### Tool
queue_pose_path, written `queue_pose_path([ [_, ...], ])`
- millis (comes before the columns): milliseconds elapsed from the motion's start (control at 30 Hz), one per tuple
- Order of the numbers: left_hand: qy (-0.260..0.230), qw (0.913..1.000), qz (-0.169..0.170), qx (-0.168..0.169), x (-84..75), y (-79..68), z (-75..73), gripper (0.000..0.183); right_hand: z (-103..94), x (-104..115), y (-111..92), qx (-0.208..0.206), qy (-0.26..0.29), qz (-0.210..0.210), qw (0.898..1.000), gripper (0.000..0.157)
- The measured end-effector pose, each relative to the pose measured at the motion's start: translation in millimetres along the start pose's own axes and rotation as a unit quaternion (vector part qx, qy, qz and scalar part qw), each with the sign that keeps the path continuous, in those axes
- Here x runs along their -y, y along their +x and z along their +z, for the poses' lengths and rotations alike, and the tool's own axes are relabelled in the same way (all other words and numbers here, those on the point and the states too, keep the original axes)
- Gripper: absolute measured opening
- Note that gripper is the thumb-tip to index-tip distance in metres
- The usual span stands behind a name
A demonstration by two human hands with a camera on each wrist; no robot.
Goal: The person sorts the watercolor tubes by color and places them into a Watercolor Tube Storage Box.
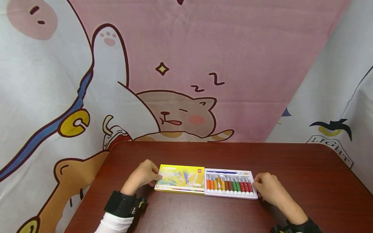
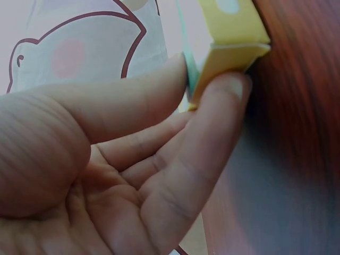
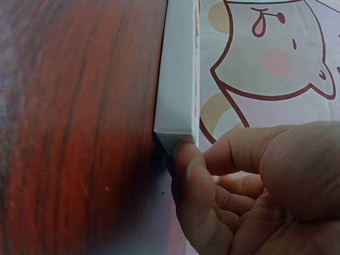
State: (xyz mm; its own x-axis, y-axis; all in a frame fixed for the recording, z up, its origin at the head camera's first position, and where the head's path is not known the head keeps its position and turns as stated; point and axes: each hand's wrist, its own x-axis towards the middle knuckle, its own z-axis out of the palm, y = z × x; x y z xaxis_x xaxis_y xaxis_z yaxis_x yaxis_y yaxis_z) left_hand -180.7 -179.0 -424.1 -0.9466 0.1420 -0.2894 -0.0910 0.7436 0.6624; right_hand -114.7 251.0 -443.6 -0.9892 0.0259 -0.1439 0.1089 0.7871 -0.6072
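Note:
A yellow paint box (image 1: 180, 179) lies flat on the table. My left hand (image 1: 144, 174) pinches its left end; in the left wrist view the thumb is on one face of the box (image 2: 226, 61) and the index finger against its end. End to end with the box sits a white plastic tray (image 1: 230, 195), touching its right side or partly inside it; I cannot tell which. The tray holds a row of coloured paint tubes (image 1: 227, 186) and a blue paintbrush (image 1: 227, 172). My right hand (image 1: 269, 187) grips the right end of the tray (image 3: 177, 79) between thumb and index finger.
The dark reddish-brown table (image 1: 180, 213) has a back edge that meets a cartoon-printed cloth (image 1: 244, 64). Both wrists wear black bands, and a white sleeve (image 1: 115, 223) covers the left forearm.

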Motion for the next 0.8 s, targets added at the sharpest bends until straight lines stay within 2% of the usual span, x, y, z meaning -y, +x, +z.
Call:
queue_pose_path([
  [233,0.000,1.0000,0.003,0.000,-0.1,0.1,1.0,0.012,1.8,1.0,-1.0,-0.003,0.022,0.001,1.000,0.013],
  [333,-0.007,1.0000,0.002,0.004,-0.3,0.0,1.7,0.014,1.7,1.3,-1.4,-0.002,0.014,-0.004,1.000,0.013],
  [567,-0.026,0.9996,-0.003,0.007,-0.5,-1.6,2.4,0.014,1.1,-0.9,-0.3,-0.010,-0.011,-0.038,0.999,0.011],
  [800,-0.017,0.9998,-0.005,0.002,-1.9,-2.3,1.4,0.016,0.3,-4.7,2.1,-0.008,-0.018,-0.061,0.998,0.011],
])
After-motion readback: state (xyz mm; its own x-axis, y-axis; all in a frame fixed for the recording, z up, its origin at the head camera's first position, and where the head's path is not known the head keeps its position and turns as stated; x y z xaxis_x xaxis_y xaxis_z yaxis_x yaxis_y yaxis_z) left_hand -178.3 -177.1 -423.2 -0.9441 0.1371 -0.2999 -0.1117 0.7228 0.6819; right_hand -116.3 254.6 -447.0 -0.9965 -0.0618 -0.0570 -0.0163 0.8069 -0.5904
